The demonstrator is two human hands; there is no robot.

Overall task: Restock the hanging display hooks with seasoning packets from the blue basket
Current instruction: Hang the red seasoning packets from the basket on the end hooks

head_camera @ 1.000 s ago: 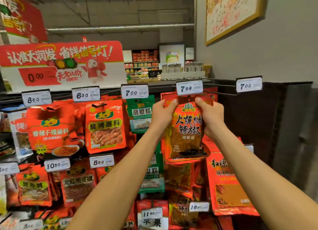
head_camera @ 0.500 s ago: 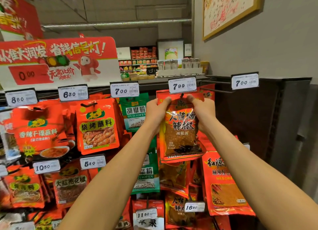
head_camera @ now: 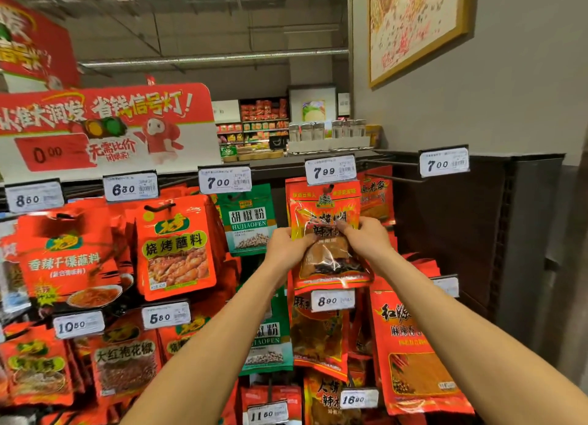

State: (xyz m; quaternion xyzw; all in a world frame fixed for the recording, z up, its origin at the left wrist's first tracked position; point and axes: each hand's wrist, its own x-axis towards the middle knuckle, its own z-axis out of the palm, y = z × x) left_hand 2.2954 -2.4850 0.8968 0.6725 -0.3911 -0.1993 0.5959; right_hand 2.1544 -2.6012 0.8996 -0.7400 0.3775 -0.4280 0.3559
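Seasoning packet point(head_camera: 327, 233), red chilli type: hangs on the display hook under the 7.99 price tag point(head_camera: 330, 170), between the green pepper packet point(head_camera: 249, 221) and another red packet point(head_camera: 377, 198). Left hand point(head_camera: 288, 246) and right hand point(head_camera: 366, 236) pinch its mid-face from either side, fingers curled onto the film.

Both hands dropped from the top corners of the chili packet point(head_camera: 327, 233) to its middle. Left hand point(head_camera: 288, 249) now holds the left edge at mid-height, right hand point(head_camera: 366, 238) the right side, fingers curled over the front. Packet top now sits up under the 7.99 tag point(head_camera: 330, 170), hang hole at the hook. An 8.90 tag point(head_camera: 332, 300) is uncovered below the packet.
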